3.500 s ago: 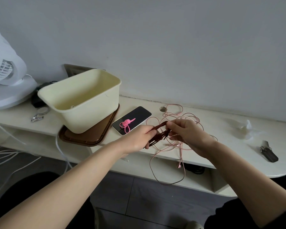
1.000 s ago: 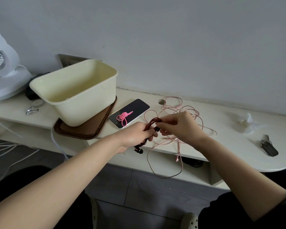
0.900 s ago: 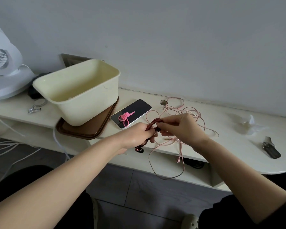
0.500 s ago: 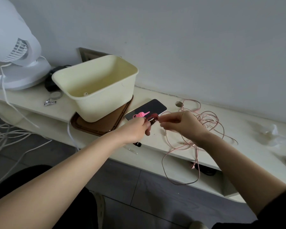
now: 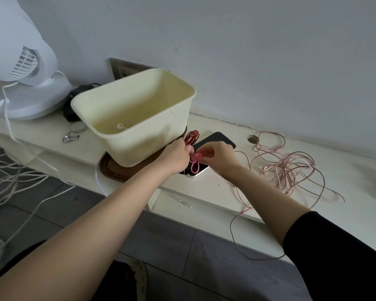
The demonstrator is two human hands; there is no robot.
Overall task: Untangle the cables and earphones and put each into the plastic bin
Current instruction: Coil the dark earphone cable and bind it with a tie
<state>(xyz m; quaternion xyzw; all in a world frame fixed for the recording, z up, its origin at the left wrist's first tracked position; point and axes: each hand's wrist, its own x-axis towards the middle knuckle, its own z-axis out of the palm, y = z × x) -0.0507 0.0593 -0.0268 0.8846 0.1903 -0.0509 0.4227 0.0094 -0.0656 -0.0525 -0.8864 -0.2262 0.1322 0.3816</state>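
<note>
My left hand point(image 5: 175, 157) grips a coiled dark red cable point(image 5: 192, 136), whose loops stick up beside the right wall of the cream plastic bin point(image 5: 139, 135). My right hand point(image 5: 218, 157) pinches a pink cable tie point(image 5: 196, 164) over a black phone point(image 5: 213, 144). A white earphone piece point(image 5: 121, 126) lies inside the bin. A tangle of thin pink earphone wire point(image 5: 287, 170) lies loose on the shelf to the right, and one loop of it hangs over the front edge.
The bin stands on a brown tray point(image 5: 115, 172). A white fan point(image 5: 20, 68) stands at the left with its cord trailing down. Keys point(image 5: 71, 135) and a black item lie behind the bin. White cables point(image 5: 7, 183) sprawl on the floor.
Both hands moved left from the pink tangle toward the phone. My right hand let go of the wires and took the pink tie. The red coil now sits beside the bin wall.
</note>
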